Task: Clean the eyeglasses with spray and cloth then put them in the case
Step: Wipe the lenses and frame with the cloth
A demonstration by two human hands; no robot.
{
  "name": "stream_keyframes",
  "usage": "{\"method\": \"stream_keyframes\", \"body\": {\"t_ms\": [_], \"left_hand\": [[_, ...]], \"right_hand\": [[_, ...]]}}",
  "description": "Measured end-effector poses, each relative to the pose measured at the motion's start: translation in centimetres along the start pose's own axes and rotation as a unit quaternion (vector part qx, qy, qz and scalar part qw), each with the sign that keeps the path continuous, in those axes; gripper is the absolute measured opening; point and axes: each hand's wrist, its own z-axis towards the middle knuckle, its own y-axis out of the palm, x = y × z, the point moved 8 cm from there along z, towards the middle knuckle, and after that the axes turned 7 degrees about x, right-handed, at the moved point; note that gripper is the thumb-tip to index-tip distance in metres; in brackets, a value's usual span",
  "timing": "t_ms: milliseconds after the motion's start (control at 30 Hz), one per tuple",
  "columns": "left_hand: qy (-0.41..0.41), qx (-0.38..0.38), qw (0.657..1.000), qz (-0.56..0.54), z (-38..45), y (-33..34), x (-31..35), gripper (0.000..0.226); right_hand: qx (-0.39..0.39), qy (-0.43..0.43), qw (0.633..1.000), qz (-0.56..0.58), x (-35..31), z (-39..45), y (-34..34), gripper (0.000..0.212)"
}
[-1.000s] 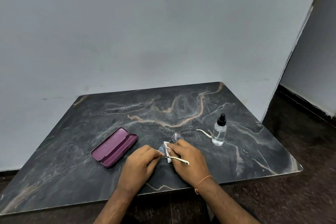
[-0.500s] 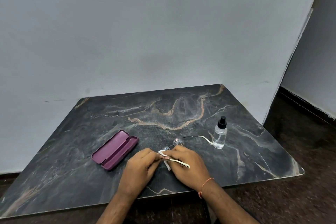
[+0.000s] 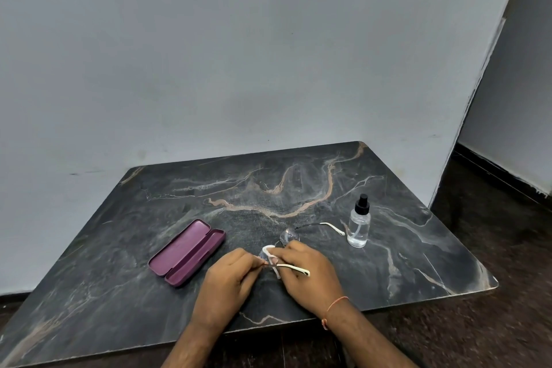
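Eyeglasses [image 3: 289, 236]: held low over the table [image 3: 418, 254], between both hands; long axis running from near left to far right.
Left hand [image 3: 230, 278]: fingers curled, pinching the near lens end.
Right hand [image 3: 310, 275]: grasping the white cloth [image 3: 268, 249] against the near lens.
Case [image 3: 186, 251]: lying open, left of the grip, nearer the left hand.
Spray bottle [image 3: 359, 225]: upright, far right.

We are at a plain indoor room, most likely part of a home or a simple recording corner, though we cannot tell which. What we see is a bare pale grey painted wall [image 3: 239, 54] with scuffs, a dark speckled stone floor [image 3: 493, 248] with a dark skirting strip, and a dark marble-patterned table [image 3: 298, 182] pushed against the wall beside a corner opening.
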Motion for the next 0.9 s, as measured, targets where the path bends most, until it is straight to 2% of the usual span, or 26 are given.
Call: {"method": "stream_keyframes", "body": {"t_ms": [133,267,333,400,567,667,800,900], "left_hand": [[-0.007,0.003,1.0,0.002,0.2,-0.2,0.3,0.019],[-0.013,0.001,1.0,0.005,0.2,-0.3,0.3,0.004],[-0.024,0.005,1.0,0.004,0.1,-0.3,0.0,0.004],[-0.026,0.013,1.0,0.003,0.2,-0.3,0.0,0.014],[-0.018,0.022,1.0,0.0,0.3,-0.5,0.0,0.021],[-0.019,0.017,1.0,-0.007,0.3,-0.4,0.0,0.019],[-0.011,0.011,1.0,-0.013,0.3,-0.4,0.0,0.006],[-0.003,0.011,1.0,-0.016,0.4,-0.4,0.2,0.004]], "right_hand": [[-0.012,-0.015,1.0,0.005,-0.3,0.0,0.0,0.036],[0.025,0.01,1.0,-0.006,0.3,0.2,-0.4,0.028],[0.062,0.023,0.998,0.013,0.4,0.1,-1.1,0.029],[0.111,0.043,0.992,0.032,0.8,-0.1,-2.1,0.024],[0.228,0.115,0.967,0.003,2.0,-1.0,-4.8,0.016],[0.211,0.098,0.971,-0.061,1.8,-0.5,-5.2,0.018],[0.165,0.043,0.97,-0.174,1.8,0.6,-5.1,0.011],[0.12,0.044,0.968,-0.217,2.4,1.1,-4.4,0.021]]}}
